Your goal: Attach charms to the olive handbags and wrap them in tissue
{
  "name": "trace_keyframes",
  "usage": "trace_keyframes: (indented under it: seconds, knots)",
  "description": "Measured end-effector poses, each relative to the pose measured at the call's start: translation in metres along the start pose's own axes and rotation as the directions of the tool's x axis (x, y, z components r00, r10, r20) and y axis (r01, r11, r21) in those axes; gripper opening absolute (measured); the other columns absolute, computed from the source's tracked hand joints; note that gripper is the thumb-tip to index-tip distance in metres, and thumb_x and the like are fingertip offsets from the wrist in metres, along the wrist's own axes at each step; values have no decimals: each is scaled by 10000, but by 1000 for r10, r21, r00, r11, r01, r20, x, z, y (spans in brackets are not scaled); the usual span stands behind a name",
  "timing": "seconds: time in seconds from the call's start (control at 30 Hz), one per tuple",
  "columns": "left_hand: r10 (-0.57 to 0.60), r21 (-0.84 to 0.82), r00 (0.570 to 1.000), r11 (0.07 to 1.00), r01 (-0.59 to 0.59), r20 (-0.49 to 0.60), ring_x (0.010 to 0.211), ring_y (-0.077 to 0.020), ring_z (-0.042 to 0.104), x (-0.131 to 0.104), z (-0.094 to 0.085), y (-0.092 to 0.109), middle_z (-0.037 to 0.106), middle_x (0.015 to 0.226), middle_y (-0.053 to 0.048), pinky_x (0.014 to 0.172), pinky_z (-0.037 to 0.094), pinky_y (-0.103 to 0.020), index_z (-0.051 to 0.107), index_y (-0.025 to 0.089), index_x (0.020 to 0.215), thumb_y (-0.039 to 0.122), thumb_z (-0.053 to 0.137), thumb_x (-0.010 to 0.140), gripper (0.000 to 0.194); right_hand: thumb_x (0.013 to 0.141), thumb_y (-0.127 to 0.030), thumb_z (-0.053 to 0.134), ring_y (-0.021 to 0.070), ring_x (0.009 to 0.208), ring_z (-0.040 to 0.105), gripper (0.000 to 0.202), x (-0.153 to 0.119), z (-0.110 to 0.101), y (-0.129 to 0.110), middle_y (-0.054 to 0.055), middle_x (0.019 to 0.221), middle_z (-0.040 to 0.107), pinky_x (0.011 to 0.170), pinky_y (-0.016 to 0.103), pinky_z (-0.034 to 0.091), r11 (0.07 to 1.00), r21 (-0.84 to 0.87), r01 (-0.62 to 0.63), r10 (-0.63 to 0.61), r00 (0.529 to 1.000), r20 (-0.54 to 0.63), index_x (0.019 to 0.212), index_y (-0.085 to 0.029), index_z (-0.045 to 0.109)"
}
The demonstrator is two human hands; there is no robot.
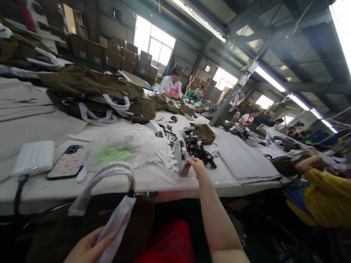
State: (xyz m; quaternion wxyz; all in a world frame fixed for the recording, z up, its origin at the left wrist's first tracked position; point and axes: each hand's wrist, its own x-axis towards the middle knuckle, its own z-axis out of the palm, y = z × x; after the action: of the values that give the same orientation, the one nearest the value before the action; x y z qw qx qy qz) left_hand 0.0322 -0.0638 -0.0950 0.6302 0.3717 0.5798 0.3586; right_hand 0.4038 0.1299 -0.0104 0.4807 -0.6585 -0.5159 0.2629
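My left hand is closed around a handbag handle wrapped in white film. This handle belongs to a dark olive bag at the table's front edge, in front of me. Another wrapped handle arches up from the same bag. My right hand reaches over the table, fingertips pinched at the near end of a small grey tape dispenser. What lies between those fingertips is too small to make out. Black straps or buckles lie just beyond that hand.
A clear plastic bag with something green inside, a phone and a white box with a cable lie left. Olive bags are piled behind. White sheets are stacked right. A co-worker in a yellow sleeve sits at right.
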Motion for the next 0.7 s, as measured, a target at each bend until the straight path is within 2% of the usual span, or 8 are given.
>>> trace_keyframes:
  seconds: [0.13, 0.2, 0.27, 0.33, 0.43, 0.6, 0.7]
  knots:
    - [-36, -41, 998, 998, 38, 42, 1047, -364, 671, -4, 1, 7, 774, 877, -39, 908, 555, -418, 728, 235, 818, 647, 795, 537, 503, 646, -512, 662, 201, 828, 637, 381, -7, -7, -2, 91, 874, 723, 746, 285, 461, 996, 73, 45, -42, 998, -48, 718, -141, 716]
    - [-49, -64, 998, 997, 51, 41, 1087, -362, 654, -7, 4, 10, 773, 929, -48, 868, 572, -407, 726, 229, 846, 643, 793, 555, 510, 641, -493, 684, 215, 886, 628, 347, -15, -12, -1, 90, 901, 719, 771, 287, 456, 996, 66, 59, -53, 995, -90, 696, -151, 711]
    - [-51, -76, 998, 996, 54, 39, 1073, -354, 661, -9, 7, 11, 770, 947, -52, 840, 579, -394, 724, 224, 861, 637, 793, 565, 513, 642, -485, 699, 215, 813, 628, 334, -26, -16, 2, 68, 797, 710, 724, 289, 455, 999, 22, 44, -42, 994, -103, 687, -154, 708]
    - [-54, -79, 998, 995, 57, 34, 1011, -343, 685, -10, 9, 12, 771, 918, -49, 816, 580, -383, 722, 220, 864, 626, 798, 569, 507, 663, -496, 683, 193, 663, 614, 347, -36, -16, 7, 44, 679, 689, 632, 284, 448, 1000, -15, 4, -5, 998, -67, 700, -151, 702]
    - [-60, -57, 998, 997, 61, 20, 930, -316, 703, -13, 13, 16, 771, 854, -39, 761, 576, -349, 725, 215, 901, 608, 783, 612, 491, 693, -519, 637, 168, 520, 587, 379, -43, -13, 16, 50, 636, 690, 513, 269, 427, 998, -13, -58, 58, 998, 3, 712, -143, 678]
    - [2, 26, 999, 1000, -1, -36, 921, -299, 686, -25, 19, 30, 771, 915, -58, 782, 537, -326, 735, 166, 961, 560, 761, 651, 502, 671, -509, 666, 173, 525, 618, 378, -35, -15, 30, 91, 640, 700, 501, 261, 444, 991, -33, -127, 128, 992, 19, 708, -133, 669]
    - [42, 7, 997, 999, -41, -57, 861, -287, 679, -28, 23, 32, 762, 884, -67, 727, 520, -319, 740, 146, 939, 539, 751, 649, 488, 635, -492, 714, 180, 508, 612, 377, -43, -15, 34, 106, 621, 689, 493, 272, 448, 983, -69, -170, 173, 984, 48, 698, -124, 667]
